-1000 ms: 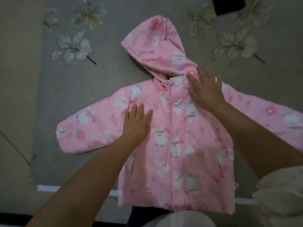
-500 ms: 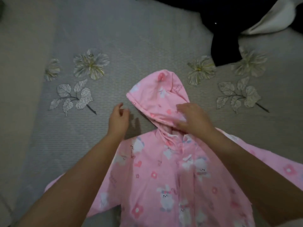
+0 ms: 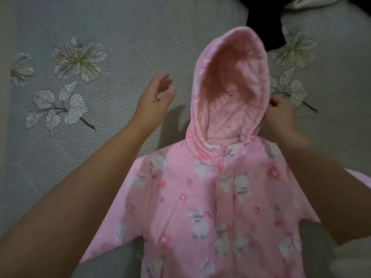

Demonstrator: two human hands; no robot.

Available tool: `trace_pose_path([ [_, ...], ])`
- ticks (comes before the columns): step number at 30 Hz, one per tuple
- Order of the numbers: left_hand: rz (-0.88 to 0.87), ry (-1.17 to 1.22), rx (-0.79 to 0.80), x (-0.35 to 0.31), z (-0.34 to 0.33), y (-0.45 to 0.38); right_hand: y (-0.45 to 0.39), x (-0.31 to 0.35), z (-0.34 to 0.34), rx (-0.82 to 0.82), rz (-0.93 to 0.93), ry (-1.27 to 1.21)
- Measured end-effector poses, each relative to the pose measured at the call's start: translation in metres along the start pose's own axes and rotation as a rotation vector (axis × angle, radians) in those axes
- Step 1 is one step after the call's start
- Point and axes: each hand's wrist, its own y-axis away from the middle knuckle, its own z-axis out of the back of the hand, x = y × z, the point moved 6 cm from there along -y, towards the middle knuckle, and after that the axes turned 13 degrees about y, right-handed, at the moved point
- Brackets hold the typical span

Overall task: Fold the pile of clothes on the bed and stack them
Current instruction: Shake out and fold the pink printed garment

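A small pink hooded jacket (image 3: 202, 197) with white bunny and flower prints lies front up on the grey bed cover (image 3: 124, 27). Its hood (image 3: 230, 81) is spread open and shows the quilted pink lining. My right hand (image 3: 280, 115) pinches the hood's right edge. My left hand (image 3: 155, 97) hovers to the left of the hood with its fingers relaxed, holding nothing and apart from the cloth. Both sleeves spread out sideways, partly under my forearms.
The bed cover carries embroidered flowers (image 3: 78, 59) and leaves at left and right. A dark garment (image 3: 267, 19) lies at the top right behind the hood, with pale cloth (image 3: 313, 2) beside it. A light fabric (image 3: 351, 257) fills the bottom right corner.
The hood was lying flat on its side; now it is turned open with the lining up. My right hand moved from the collar to the hood's right edge, and my left hand shifted away leftwards.
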Motion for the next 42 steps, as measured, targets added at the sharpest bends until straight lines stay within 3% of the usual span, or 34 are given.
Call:
trace_pose_path([
  [3, -0.139, -0.536, 0.185, 0.012, -0.03, 0.033, -0.004, -0.057, 0.013, 0.046, -0.374, -0.097],
  [5, -0.109, -0.742, 0.293, 0.032, -0.046, 0.061, 0.009, -0.087, 0.025, 0.083, -0.437, 0.068],
  [7, -0.07, -0.825, 0.325, 0.044, -0.057, 0.089, 0.027, -0.108, 0.045, 0.061, -0.307, 0.332],
  [9, -0.136, -0.82, 0.327, 0.044, -0.069, 0.12, 0.05, -0.133, 0.066, 0.018, -0.214, 0.499],
  [11, -0.311, -0.834, 0.351, 0.041, -0.089, 0.153, 0.072, -0.171, 0.086, -0.059, -0.273, 0.569],
  [14, -0.484, -0.898, 0.535, 0.048, -0.131, 0.199, 0.11, -0.233, 0.105, -0.114, -0.525, 0.576],
  [16, -0.506, -0.956, 0.638, 0.061, -0.159, 0.222, 0.135, -0.271, 0.1, -0.067, -0.735, 0.429],
  [18, -0.389, -0.993, 0.728, 0.083, -0.177, 0.238, 0.151, -0.295, 0.088, -0.053, -0.902, 0.188],
  [20, -0.206, -1.084, 0.752, 0.117, -0.177, 0.244, 0.154, -0.303, 0.082, -0.149, -0.993, -0.038],
  [23, -0.177, -1.204, 0.723, 0.139, -0.171, 0.244, 0.141, -0.298, 0.076, -0.319, -1.016, -0.593],
  [25, -0.156, -1.214, 0.728, 0.141, -0.173, 0.243, 0.135, -0.284, 0.09, -0.428, -0.886, -0.685],
  [29, -0.116, -1.056, 0.706, 0.116, -0.171, 0.241, 0.137, -0.207, 0.114, -0.434, -0.336, -0.346],
  [31, -0.132, -0.834, 0.555, 0.086, -0.157, 0.24, 0.155, -0.147, 0.115, -0.391, 0.012, -0.259],
  [35, 0.062, -0.531, 0.066, 0.05, -0.078, 0.238, 0.215, -0.047, 0.076, -0.232, 0.676, -0.004],
  [37, 0.113, -0.557, -0.066, 0.048, -0.034, 0.243, 0.242, -0.025, 0.038, -0.149, 0.854, 0.099],
  [39, 0.15, -0.648, -0.115, 0.052, 0.003, 0.254, 0.259, -0.021, -0.013, 0.024, 0.962, 0.363],
  [42, 0.151, -0.714, -0.127, 0.064, 0.039, 0.275, 0.26, -0.059, -0.082, 0.43, 0.881, 0.81],
])
